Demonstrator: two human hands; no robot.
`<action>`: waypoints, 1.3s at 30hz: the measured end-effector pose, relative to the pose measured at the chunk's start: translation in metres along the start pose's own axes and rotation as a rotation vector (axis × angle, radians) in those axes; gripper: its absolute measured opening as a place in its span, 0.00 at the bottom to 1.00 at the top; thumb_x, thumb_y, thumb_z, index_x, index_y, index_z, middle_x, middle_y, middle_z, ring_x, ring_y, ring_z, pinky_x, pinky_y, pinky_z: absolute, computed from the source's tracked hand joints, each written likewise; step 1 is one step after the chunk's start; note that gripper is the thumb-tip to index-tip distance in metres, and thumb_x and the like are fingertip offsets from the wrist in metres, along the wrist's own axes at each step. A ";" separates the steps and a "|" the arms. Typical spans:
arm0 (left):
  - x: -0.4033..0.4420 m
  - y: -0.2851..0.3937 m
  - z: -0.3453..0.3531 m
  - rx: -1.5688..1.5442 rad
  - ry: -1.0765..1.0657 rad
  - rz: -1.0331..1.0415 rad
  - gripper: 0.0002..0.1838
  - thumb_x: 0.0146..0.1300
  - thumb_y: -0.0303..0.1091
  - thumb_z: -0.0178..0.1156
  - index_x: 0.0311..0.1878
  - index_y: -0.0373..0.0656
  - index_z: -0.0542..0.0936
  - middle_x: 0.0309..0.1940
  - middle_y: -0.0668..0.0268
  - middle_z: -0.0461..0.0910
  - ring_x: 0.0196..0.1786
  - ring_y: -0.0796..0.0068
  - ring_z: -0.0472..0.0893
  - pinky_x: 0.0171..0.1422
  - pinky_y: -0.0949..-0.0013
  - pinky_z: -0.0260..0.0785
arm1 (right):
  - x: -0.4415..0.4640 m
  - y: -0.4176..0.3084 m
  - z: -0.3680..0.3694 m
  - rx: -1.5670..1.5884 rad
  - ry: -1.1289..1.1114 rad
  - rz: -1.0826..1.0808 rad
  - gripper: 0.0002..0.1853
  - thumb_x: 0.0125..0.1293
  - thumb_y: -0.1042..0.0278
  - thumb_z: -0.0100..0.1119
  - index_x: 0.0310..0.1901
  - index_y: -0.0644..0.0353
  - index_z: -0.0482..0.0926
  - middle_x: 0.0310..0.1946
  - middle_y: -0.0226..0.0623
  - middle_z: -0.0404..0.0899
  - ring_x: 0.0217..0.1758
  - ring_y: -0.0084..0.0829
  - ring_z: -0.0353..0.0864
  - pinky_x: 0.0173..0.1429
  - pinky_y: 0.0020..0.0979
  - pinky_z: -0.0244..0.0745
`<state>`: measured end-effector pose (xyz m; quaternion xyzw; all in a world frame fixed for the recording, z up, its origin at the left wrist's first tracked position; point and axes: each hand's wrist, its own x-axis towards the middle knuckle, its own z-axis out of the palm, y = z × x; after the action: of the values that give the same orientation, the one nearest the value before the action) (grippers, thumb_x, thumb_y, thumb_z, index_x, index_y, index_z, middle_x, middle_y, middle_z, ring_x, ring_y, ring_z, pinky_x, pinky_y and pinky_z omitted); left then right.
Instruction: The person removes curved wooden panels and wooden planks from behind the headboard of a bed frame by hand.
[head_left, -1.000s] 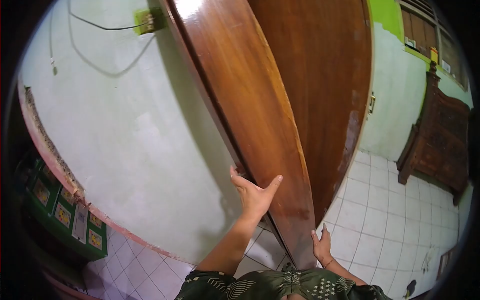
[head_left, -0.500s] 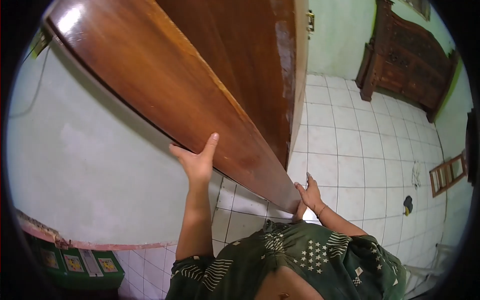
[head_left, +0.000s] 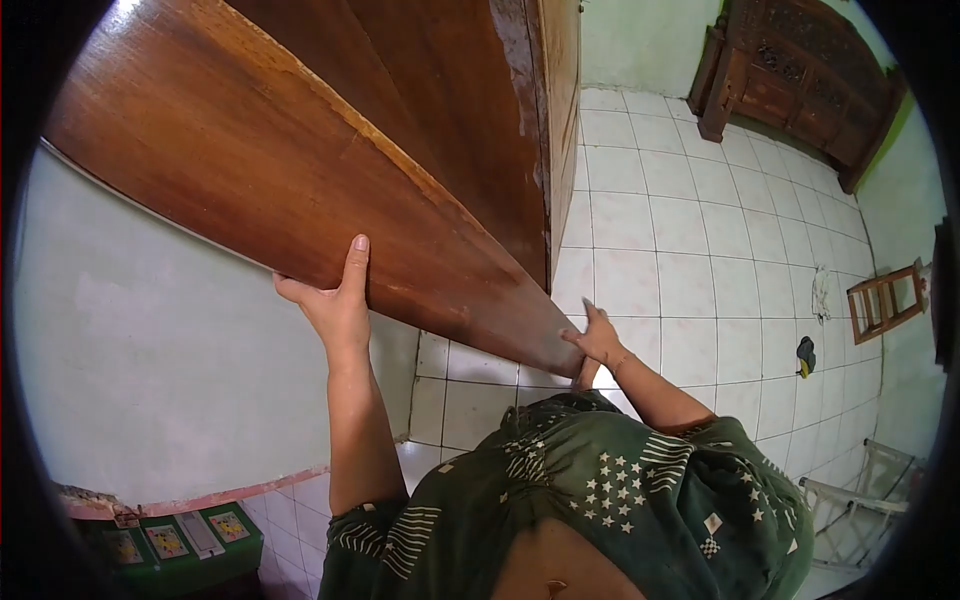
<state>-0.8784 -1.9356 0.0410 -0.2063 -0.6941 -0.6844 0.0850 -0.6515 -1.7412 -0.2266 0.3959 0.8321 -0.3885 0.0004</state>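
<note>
A long, varnished brown wooden panel [head_left: 300,160] slants from the upper left down to near my feet, with a worn, lighter strip along its upper edge. At the panel's left edge is my left hand [head_left: 335,305]: the thumb lies on the face and the other fingers go round the edge, partly hidden. My right hand [head_left: 600,340] is at the low right end, its thumb against the panel and its fingers stretched along the side. Behind the panel stands a large dark wooden surface [head_left: 450,110], like a wardrobe side or door.
A carved wooden headboard [head_left: 800,90] leans at the far right wall. Along the right are a small wooden rack [head_left: 885,303], a dark item [head_left: 806,355] on the white tiled floor [head_left: 690,285] and a metal frame [head_left: 855,500]. A green box [head_left: 195,545] sits at lower left, below the pale wall [head_left: 180,350].
The panel has tilted further over to the left, and my left hand has gone left with it. My view has shifted, so the room sits higher in it. Both hands stay on the panel.
</note>
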 end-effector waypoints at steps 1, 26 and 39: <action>0.001 -0.002 -0.002 0.009 0.003 -0.008 0.52 0.54 0.32 0.68 0.65 0.26 0.36 0.64 0.45 0.49 0.68 0.58 0.55 0.71 0.61 0.54 | 0.000 -0.023 -0.008 -0.005 -0.059 -0.060 0.52 0.49 0.43 0.66 0.68 0.66 0.53 0.59 0.62 0.63 0.61 0.55 0.67 0.63 0.42 0.66; -0.023 -0.019 0.006 0.113 0.043 0.103 0.47 0.61 0.34 0.62 0.71 0.36 0.38 0.68 0.53 0.47 0.69 0.61 0.56 0.73 0.58 0.49 | 0.074 -0.062 0.023 -0.188 -0.281 -0.173 0.31 0.45 0.64 0.61 0.51 0.72 0.64 0.38 0.59 0.78 0.45 0.56 0.78 0.49 0.44 0.74; -0.028 -0.019 -0.011 0.066 -0.029 -0.025 0.37 0.61 0.29 0.61 0.68 0.34 0.51 0.61 0.54 0.61 0.62 0.64 0.64 0.68 0.63 0.55 | 0.085 -0.048 0.033 -0.127 -0.388 -0.199 0.40 0.42 0.62 0.66 0.58 0.68 0.62 0.44 0.56 0.78 0.50 0.52 0.77 0.54 0.40 0.73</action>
<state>-0.8623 -1.9505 0.0130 -0.2047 -0.7200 -0.6590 0.0733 -0.7514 -1.7252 -0.2443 0.2290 0.8741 -0.4024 0.1469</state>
